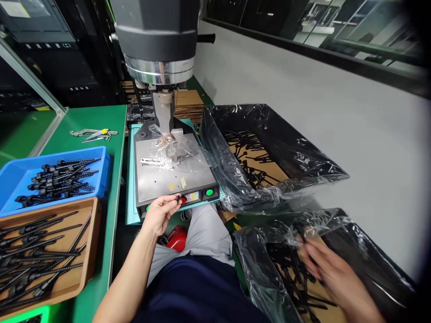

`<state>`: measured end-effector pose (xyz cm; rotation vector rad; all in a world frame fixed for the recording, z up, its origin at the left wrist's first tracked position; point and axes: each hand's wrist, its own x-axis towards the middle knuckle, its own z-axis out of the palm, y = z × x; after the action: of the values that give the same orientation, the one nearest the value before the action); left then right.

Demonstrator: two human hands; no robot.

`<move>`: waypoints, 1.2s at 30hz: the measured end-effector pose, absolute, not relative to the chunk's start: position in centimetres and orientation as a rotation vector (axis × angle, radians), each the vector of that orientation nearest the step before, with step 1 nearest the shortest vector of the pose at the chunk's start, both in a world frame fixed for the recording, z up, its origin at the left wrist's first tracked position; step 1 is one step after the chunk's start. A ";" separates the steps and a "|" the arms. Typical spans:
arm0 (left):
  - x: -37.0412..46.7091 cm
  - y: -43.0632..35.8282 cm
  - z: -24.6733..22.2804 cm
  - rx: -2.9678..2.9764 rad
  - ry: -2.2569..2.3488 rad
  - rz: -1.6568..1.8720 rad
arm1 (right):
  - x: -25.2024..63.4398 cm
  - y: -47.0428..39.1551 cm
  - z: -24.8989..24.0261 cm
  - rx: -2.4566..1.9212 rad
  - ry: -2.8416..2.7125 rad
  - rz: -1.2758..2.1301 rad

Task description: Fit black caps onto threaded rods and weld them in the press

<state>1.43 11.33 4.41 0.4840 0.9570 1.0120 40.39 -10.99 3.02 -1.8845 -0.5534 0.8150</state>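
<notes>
In front of the machine's base, my left hand (163,214) is closed in a pinch on a small black part (178,198), close to the red button (182,200). My right hand (326,264), smeared by motion, is over the lower black tray lined with clear plastic (261,273). Long thin black parts (305,282) lie inside that tray. A dark blur shows by the right fingertips; whether they grip it, I cannot tell. Behind my left hand stands the press-like machine (158,40), with a metal fixture (171,148) on its plate (161,184).
Left, on a green bench (101,114), are a blue bin (105,166) and a brown bin (92,251) of black threaded parts, with hand tools (94,133) behind. Another plastic-lined black tray (303,152) is by the wall. A green button (209,192) is on the machine's front.
</notes>
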 end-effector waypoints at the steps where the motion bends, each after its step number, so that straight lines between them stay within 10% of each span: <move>1: 1.9 11.3 4.6 0.498 0.929 1.012 | 37.5 -8.5 3.7 -1.794 -0.600 0.916; 8: 2.7 10.1 6.3 0.598 0.854 1.065 | 21.0 4.7 4.6 -1.342 -1.252 1.352; 21: 0.5 9.7 5.7 0.729 0.926 1.182 | 18.1 6.3 3.7 -1.161 -1.357 1.442; 28: 1.4 10.1 5.5 0.662 1.028 1.207 | 17.6 6.0 3.4 -1.281 -1.634 0.703; 36: 1.7 10.3 5.8 0.602 1.069 1.247 | 17.5 6.6 2.8 -1.238 -1.570 0.940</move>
<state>1.70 10.33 5.76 0.6018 1.0686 1.2465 17.52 6.65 2.84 -1.2384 -1.5696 0.9399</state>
